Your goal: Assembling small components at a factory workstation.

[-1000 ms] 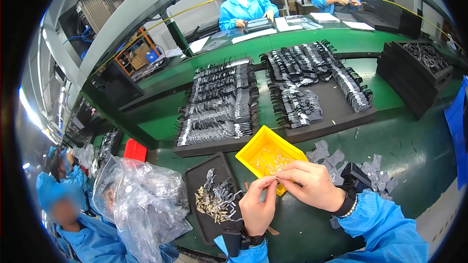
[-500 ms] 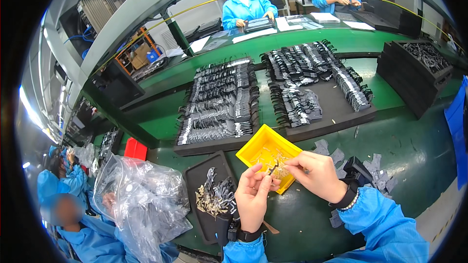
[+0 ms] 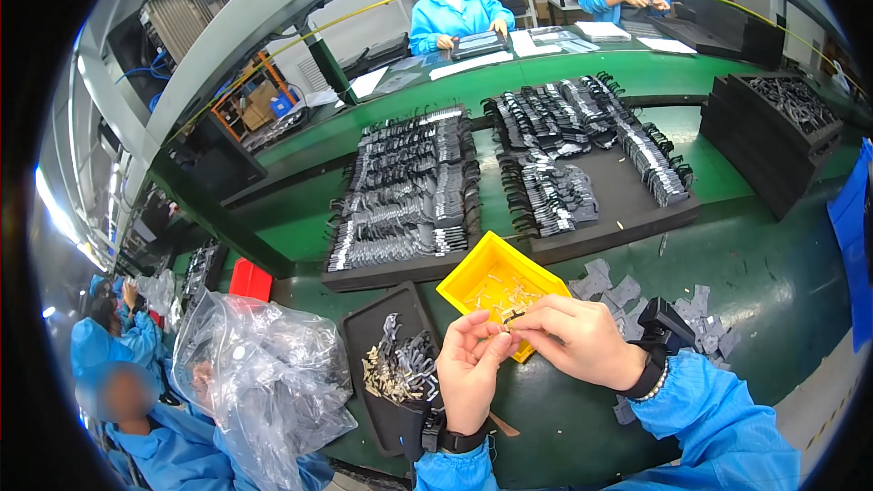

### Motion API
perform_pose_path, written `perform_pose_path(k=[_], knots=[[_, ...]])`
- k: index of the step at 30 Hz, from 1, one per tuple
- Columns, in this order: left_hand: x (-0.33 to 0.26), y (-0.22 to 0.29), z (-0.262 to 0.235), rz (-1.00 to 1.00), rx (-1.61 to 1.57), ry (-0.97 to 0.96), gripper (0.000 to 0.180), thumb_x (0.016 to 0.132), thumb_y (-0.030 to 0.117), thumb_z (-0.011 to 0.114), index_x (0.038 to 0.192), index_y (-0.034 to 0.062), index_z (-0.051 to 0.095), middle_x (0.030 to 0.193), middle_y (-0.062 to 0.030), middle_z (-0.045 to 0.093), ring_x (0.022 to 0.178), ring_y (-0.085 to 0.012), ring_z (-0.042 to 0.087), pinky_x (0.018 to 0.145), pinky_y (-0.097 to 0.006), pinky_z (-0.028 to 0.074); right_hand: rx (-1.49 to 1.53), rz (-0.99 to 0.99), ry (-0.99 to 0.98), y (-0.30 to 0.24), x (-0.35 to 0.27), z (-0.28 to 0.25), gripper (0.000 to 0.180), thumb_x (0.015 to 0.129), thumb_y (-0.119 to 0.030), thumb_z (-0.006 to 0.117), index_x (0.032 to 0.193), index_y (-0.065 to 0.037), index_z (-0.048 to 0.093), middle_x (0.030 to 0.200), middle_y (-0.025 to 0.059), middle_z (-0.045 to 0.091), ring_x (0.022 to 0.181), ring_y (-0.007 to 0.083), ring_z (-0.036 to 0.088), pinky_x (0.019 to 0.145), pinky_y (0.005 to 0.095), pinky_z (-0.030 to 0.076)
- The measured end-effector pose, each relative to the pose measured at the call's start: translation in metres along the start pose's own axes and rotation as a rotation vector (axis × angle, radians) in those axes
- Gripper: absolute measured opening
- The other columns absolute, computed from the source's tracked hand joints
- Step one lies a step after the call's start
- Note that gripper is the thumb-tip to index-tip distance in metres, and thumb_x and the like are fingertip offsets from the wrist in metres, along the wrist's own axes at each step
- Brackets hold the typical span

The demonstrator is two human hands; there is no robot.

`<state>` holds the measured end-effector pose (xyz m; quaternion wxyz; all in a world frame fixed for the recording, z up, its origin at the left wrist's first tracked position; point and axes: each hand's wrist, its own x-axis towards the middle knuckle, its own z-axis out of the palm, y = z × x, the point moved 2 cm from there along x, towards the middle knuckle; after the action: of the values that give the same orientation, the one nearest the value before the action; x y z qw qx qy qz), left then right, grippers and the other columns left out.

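Note:
Above the near rim of a yellow bin, my two hands meet fingertip to fingertip. My left hand pinches a small dark strip-like part, whose thin end sticks up between the fingers. Closed at the fingertips, my right hand works at the same part from the right; its fingers hide whether a smaller piece is in them. Many tiny pale pieces lie inside the bin. Left of my left hand, a black tray carries a heap of brass-coloured pieces and dark grey parts.
Two black foam trays with rows of dark parts stand beyond the bin. Grey flat pieces lie scattered at right. A clear plastic bag and a red bin are at left. Black stacked trays stand far right. Co-workers sit opposite and left.
My right hand has moved left and closer to my left fingertips, covering more of the small dark part. The view has shifted slightly.

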<state>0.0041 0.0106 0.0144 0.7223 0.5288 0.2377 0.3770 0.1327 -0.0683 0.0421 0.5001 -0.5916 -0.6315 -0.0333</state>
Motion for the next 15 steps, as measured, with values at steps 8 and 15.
perform_pose_path(k=[8,15], knots=[[-0.0017,-0.0001,-0.0003,0.027,0.066,0.041,0.023,0.079,-0.003,0.062,0.099,-0.0024,0.050,0.085,-0.0105,0.062,0.079,-0.0147,0.062,0.072,-0.023,0.051,-0.138,-0.103,-0.065,-0.0045,0.0015,-0.0036,0.011,0.072,-0.011,0.064,0.082,-0.008,0.060,0.077,0.0025,0.059,0.068,0.0182,0.060,0.056,0.0286,0.049],[-0.0051,-0.0007,0.0027,0.216,0.521,0.072,0.023,0.076,-0.008,0.063,0.094,-0.0015,0.049,0.078,-0.0089,0.062,0.072,-0.0110,0.060,0.069,-0.021,0.049,-0.227,-0.191,-0.138,0.0004,-0.0010,-0.0045,0.011,0.070,-0.011,0.064,0.077,-0.008,0.057,0.071,0.0014,0.055,0.065,0.0164,0.060,0.051,0.0278,0.047]])
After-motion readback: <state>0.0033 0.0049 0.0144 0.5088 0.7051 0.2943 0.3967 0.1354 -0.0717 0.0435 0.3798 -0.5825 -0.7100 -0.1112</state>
